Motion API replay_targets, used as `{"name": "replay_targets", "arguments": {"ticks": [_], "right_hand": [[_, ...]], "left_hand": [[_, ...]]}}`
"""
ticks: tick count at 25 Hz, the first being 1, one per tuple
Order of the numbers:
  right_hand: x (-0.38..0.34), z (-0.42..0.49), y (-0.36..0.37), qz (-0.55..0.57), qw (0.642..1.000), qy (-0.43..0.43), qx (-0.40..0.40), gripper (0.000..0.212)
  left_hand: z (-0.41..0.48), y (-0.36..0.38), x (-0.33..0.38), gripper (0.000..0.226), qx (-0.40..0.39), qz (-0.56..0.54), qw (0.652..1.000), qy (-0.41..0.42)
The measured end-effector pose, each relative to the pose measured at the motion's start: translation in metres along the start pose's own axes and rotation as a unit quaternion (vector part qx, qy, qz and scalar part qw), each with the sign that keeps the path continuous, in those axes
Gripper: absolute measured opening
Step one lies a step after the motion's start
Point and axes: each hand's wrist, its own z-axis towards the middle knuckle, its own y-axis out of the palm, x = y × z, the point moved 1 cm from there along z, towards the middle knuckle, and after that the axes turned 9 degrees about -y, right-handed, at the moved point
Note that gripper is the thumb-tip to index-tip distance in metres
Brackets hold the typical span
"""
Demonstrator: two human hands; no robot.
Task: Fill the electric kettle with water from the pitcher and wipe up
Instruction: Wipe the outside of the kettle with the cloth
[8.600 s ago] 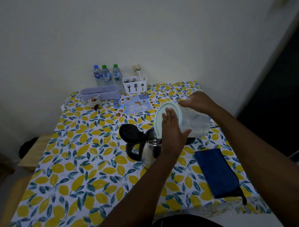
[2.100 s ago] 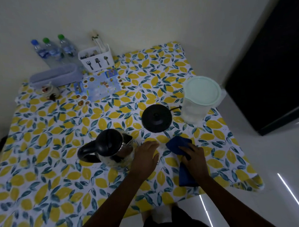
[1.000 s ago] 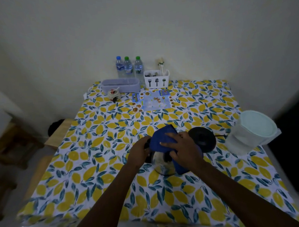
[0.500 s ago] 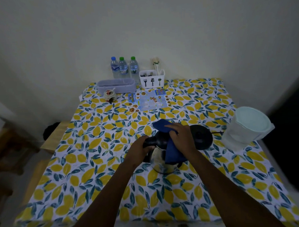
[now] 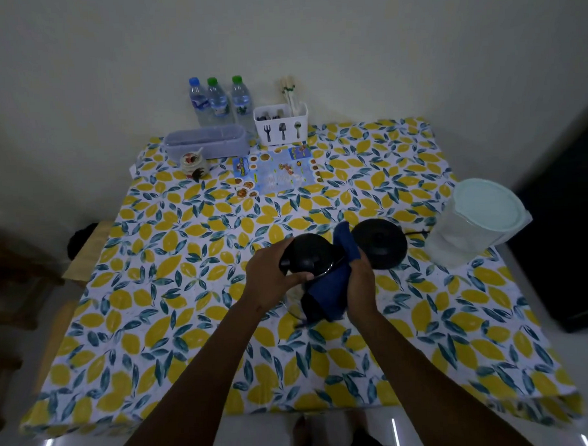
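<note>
Hands meet over the electric kettle (image 5: pixel 307 259) near the middle of the table (image 5: pixel 154 296), which is covered in a lemon-print cloth. From my remote seat I see the left hand (image 5: pixel 271 277) wrapped around the kettle's black handle and lid area, closed on it, which I judge is to steady the kettle. The right hand (image 5: pixel 359 287) presses a dark blue cloth (image 5: pixel 329 288) against the kettle's right side, fingers curled around the fabric. I read this as the wiping step, drying drips from the kettle's body.

The kettle has a round black lid, closed, and a shiny metal body, mostly hidden under the hands and cloth. It stands off its power base (image 5: pixel 381 249), a black disc just to its right, which I judge keeps the base out of the wiping.

The pitcher (image 5: pixel 474 228), clear plastic with a pale green lid, stands upright near the right edge, well apart from the hands. I take it that pouring is finished.

Along the far edge are three water bottles (image 5: pixel 218 101), a cutlery holder (image 5: pixel 281 124) and a lilac tray (image 5: pixel 205 144).
</note>
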Motion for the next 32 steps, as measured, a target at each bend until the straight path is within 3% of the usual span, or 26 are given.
{"name": "replay_targets", "arguments": {"ticks": [3,6,8,10,12,14,17,20,24,28,29,32], "right_hand": [[0.006,0.023,-0.003,0.018,0.995,0.101,0.017,0.023],[0.012,0.003,-0.008,-0.05,0.995,0.091,-0.005,0.025],[0.011,-0.013,-0.013,-0.042,0.996,0.07,-0.023,0.031],[0.007,-0.001,-0.021,0.0,0.993,0.105,-0.045,0.025],[0.0,0.028,-0.027,0.03,0.982,0.169,-0.08,0.02],[-0.008,0.069,-0.022,-0.013,0.971,0.207,-0.122,0.018],[-0.017,0.115,0.003,-0.127,0.938,0.206,-0.249,0.02],[-0.01,0.132,0.017,-0.163,0.92,0.214,-0.285,0.014],[0.011,0.109,0.007,-0.096,0.95,0.221,-0.196,0.022],[0.017,0.043,-0.006,0.099,0.977,0.177,-0.071,0.027],[0.019,0.025,-0.005,0.099,0.983,0.151,-0.04,0.029],[0.018,-0.018,0.015,-0.114,0.986,0.083,0.093,0.051]], "left_hand": [[0.0,-0.001,-0.001,0.097,-0.011,-0.027,1.0,0.001],[-0.001,0.0,-0.003,0.093,-0.014,-0.044,0.999,-0.003],[0.001,0.0,-0.002,0.089,-0.017,-0.048,0.999,-0.001],[0.003,0.0,-0.002,0.087,-0.019,-0.057,0.998,-0.004],[0.002,-0.001,-0.001,0.087,-0.022,-0.06,0.998,-0.015],[0.002,0.001,-0.003,0.087,-0.026,-0.057,0.998,-0.016],[0.005,0.003,-0.007,0.09,-0.043,-0.059,0.997,-0.037],[0.006,0.005,-0.01,0.094,-0.043,-0.058,0.996,-0.046],[0.005,0.004,-0.009,0.092,-0.032,-0.052,0.997,-0.043],[0.002,0.001,-0.002,0.09,-0.019,-0.057,0.998,-0.035],[0.001,0.001,0.0,0.089,-0.015,-0.054,0.998,-0.033],[0.001,0.002,-0.005,0.09,-0.022,-0.043,0.998,-0.038]]}}
